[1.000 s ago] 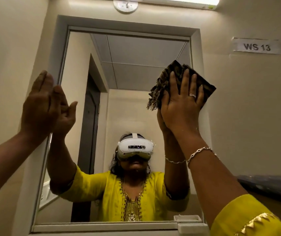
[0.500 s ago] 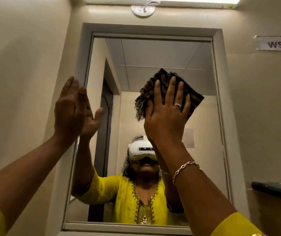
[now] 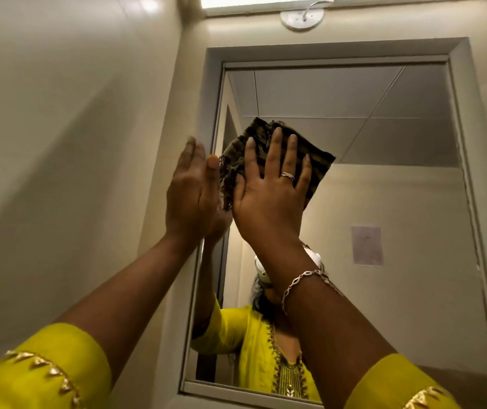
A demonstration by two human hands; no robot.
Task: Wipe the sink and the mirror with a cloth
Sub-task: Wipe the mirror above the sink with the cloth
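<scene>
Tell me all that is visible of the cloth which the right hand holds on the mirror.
The cloth is dark brown with a faint striped pattern, folded into a flat pad, with a frayed fringe along its left edge. It looks like soft woven fabric. The right hand presses it flat, fingers spread, on the upper left part of the mirror. The left hand is close beside the fringe.

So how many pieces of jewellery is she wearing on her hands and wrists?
2: a ring on a finger of the right hand and a chain bracelet on that wrist. The left hand's far side is hidden.
</scene>
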